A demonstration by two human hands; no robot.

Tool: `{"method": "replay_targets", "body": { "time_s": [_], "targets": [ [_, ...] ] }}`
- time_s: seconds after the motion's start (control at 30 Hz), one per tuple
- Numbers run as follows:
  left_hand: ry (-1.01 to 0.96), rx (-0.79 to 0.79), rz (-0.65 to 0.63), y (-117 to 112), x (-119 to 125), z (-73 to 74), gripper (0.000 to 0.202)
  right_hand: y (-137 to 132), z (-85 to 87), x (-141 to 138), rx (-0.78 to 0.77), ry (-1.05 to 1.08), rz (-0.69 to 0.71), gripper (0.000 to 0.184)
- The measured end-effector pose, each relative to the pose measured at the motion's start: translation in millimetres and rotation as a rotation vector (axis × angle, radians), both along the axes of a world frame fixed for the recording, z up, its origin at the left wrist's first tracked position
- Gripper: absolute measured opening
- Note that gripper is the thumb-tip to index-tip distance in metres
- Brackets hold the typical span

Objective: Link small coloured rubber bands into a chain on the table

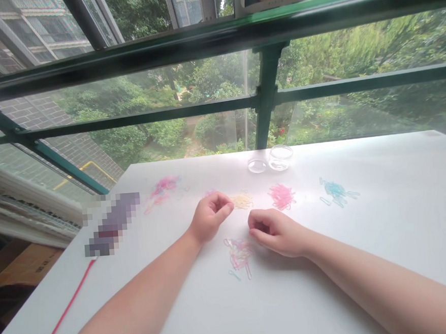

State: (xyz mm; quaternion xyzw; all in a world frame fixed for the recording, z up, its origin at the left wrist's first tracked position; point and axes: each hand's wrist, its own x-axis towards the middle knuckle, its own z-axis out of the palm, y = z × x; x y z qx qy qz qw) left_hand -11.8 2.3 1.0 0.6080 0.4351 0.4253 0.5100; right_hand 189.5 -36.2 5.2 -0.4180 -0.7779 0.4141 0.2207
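Note:
Small coloured rubber bands lie in sorted heaps on a white table (384, 237). A mixed heap (239, 255) sits nearest me, between my wrists. My left hand (210, 216) rests just beyond it with its fingers curled into a loose pinch, beside a yellow heap (242, 201). My right hand (275, 230) lies at the mixed heap's right edge, fingers curled under. What either hand holds is too small to see. A purple heap (209, 193) peeks out behind my left hand.
A pink heap (282, 196), a blue heap (335, 190) and a pink-red heap (162, 187) lie farther back. A clear round jar (280, 158) and its lid (257, 165) stand at the far edge by the window. A red cord (65, 311) runs along the left.

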Motion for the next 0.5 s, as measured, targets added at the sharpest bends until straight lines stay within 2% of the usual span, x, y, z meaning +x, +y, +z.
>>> {"method": "replay_targets", "body": {
  "time_s": [0.23,0.5],
  "targets": [
    [0.061,0.006,0.005,-0.4,1.7,-2.5,0.026,0.6,-0.7,-0.5,0.007,-0.008,0.005,0.009],
    [0.355,0.130,0.086,-0.6,0.4,-3.0,0.028,-0.3,-1.4,0.1,0.023,-0.019,0.008,0.009]
  ]
}}
